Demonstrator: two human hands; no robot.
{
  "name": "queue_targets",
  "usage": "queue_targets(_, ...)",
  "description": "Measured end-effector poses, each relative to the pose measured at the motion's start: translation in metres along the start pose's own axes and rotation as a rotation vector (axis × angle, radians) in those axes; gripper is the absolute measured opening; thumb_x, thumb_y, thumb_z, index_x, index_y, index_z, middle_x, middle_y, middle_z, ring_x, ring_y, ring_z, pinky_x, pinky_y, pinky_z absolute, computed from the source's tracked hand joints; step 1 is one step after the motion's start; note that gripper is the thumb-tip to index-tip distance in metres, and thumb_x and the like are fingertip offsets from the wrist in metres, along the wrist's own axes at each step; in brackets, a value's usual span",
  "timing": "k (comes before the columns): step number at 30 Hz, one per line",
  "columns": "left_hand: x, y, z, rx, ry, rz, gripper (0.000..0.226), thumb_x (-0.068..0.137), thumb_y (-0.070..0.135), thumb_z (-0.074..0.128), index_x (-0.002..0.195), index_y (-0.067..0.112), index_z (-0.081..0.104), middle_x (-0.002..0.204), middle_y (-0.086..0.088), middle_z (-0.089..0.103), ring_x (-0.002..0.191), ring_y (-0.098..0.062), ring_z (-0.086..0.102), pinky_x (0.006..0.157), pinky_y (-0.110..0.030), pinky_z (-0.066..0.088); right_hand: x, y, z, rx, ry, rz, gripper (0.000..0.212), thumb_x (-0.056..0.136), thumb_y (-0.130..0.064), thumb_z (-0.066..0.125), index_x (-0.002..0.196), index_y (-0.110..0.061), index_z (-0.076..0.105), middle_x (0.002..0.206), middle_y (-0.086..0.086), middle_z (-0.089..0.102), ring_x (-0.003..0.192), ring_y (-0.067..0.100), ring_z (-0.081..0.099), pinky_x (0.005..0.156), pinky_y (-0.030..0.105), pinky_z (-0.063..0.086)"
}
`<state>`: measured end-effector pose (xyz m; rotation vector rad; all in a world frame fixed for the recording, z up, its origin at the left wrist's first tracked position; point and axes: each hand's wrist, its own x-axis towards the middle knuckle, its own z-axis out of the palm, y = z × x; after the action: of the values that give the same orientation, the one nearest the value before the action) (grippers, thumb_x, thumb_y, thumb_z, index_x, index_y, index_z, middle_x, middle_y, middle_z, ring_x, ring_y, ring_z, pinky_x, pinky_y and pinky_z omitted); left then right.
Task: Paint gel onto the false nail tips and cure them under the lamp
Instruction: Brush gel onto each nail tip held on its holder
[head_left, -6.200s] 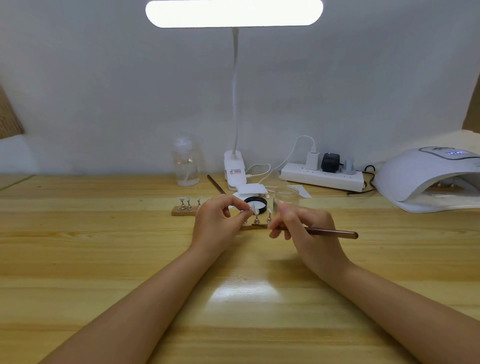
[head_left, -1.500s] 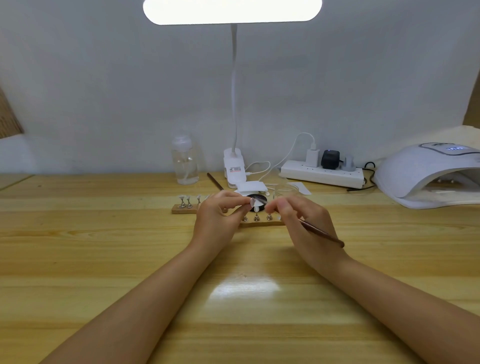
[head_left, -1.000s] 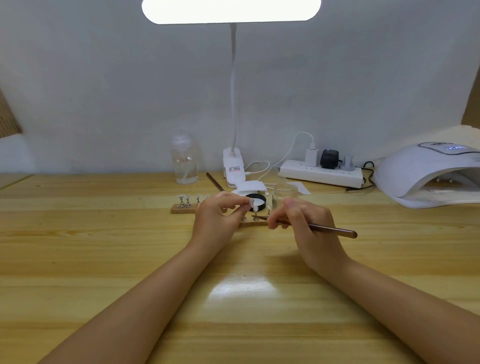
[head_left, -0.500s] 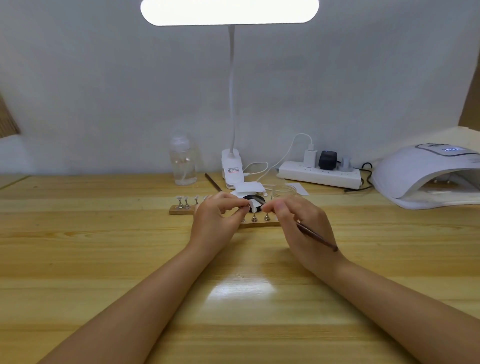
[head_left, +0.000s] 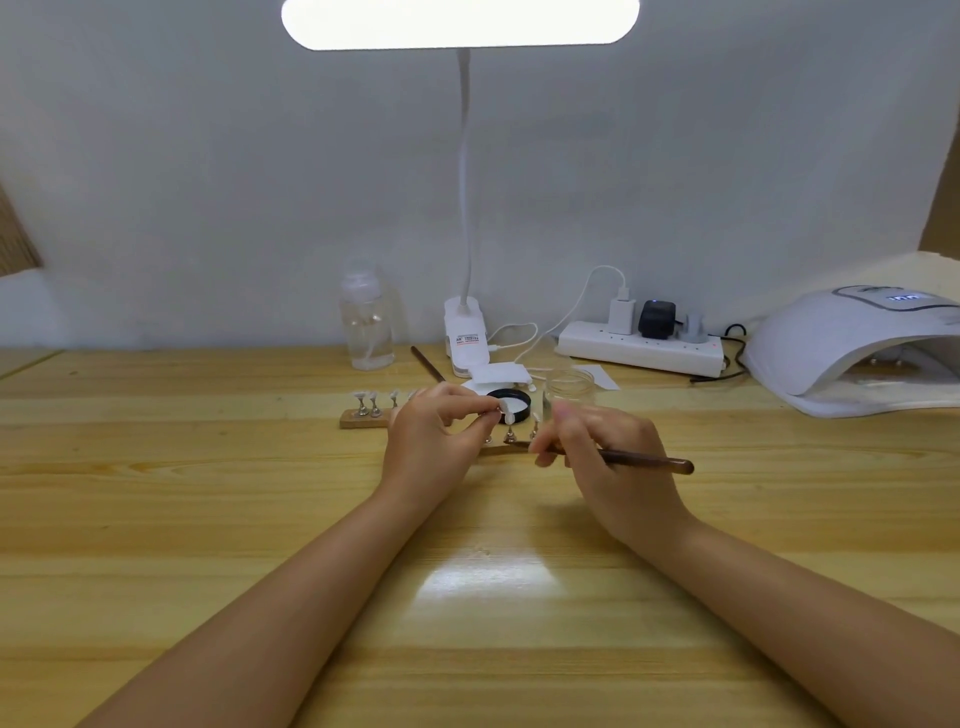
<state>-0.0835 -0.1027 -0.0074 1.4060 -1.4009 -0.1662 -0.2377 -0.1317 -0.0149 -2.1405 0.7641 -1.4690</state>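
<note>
Head view: brush (head_left: 644, 459) tip behind right hand (head_left: 605, 457)

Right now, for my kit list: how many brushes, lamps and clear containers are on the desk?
Brushes: 2 (brush in right hand, spare brush)
Lamps: 2 (desk lamp, curing lamp)
Clear containers: 2 (bottle, glass jar)
Total: 6

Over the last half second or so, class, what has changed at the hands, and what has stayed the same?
The right hand has drawn its brush back from the nail tip, swinging the handle from pointing down-right to nearly level, its end out to the right. The left hand still pinches the tip's small holder above the wooden stand. The curing lamp and glass jar have not moved.
</note>
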Motion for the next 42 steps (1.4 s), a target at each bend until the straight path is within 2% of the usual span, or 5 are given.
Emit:
queue_targets(16, -0.0004, 0.0002, -0.0002, -0.013, 0.005, 0.019, 0.016, 0.078, 0.009, 0.070, 0.088, 0.021, 0.073, 0.077, 0.017, 0.060, 0.091, -0.021, 0.058, 0.091, -0.054, 0.039, 0.0021, -0.0011, -0.0001, -0.063, -0.004, -0.057, 0.042, 0.088, -0.040, 0.034, 0.078, -0.019, 0.069, 0.077, -0.009, 0.067, 0.079, 0.003, 0.059, 0.071, 0.019, 0.046)
queue_targets(20, -0.0002, -0.0013, -0.0004, -0.006, 0.002, 0.023, 0.014, 0.078, 0.009, 0.070, 0.087, 0.020, 0.074, 0.077, 0.021, 0.059, 0.092, -0.020, 0.057, 0.091, -0.055, 0.038, -0.0001, 0.0002, -0.0002, 0.049, -0.020, -0.003, 0.052, 0.088, -0.044, 0.033, 0.066, -0.015, 0.070, 0.062, -0.008, 0.066, 0.064, 0.005, 0.062, 0.065, 0.029, 0.049)
queue_targets(25, -0.0007, -0.0008, -0.0009, -0.021, 0.006, 0.028, 0.022, 0.077, 0.010, 0.071, 0.085, 0.030, 0.069, 0.075, 0.021, 0.060, 0.089, -0.019, 0.056, 0.090, -0.054, 0.039, 0.0018, -0.0030, -0.0012, -0.009, 0.006, -0.056, 0.040, 0.088, -0.040, 0.033, 0.078, -0.022, 0.067, 0.076, -0.020, 0.062, 0.074, -0.002, 0.059, 0.064, 0.013, 0.044)
queue_targets(33, 0.0001, -0.0063, 0.0006, -0.071, 0.001, 0.018, 0.022, 0.074, 0.009, 0.074, 0.086, 0.027, 0.070, 0.078, 0.007, 0.069, 0.084, -0.016, 0.061, 0.076, -0.030, 0.047, 0.0011, -0.0025, -0.0012, 0.028, 0.006, -0.071, 0.039, 0.089, -0.039, 0.032, 0.076, -0.025, 0.066, 0.073, -0.020, 0.062, 0.068, -0.005, 0.059, 0.061, 0.008, 0.040)
queue_targets(42, 0.0006, -0.0065, -0.0003, -0.094, -0.008, -0.014, 0.019, 0.072, 0.013, 0.075, 0.081, 0.028, 0.071, 0.072, 0.010, 0.068, 0.080, -0.019, 0.061, 0.076, -0.031, 0.048, -0.0003, -0.0039, -0.0016, 0.085, -0.010, -0.053, 0.039, 0.089, -0.040, 0.031, 0.072, -0.028, 0.064, 0.068, -0.019, 0.062, 0.063, -0.008, 0.058, 0.060, 0.006, 0.039)
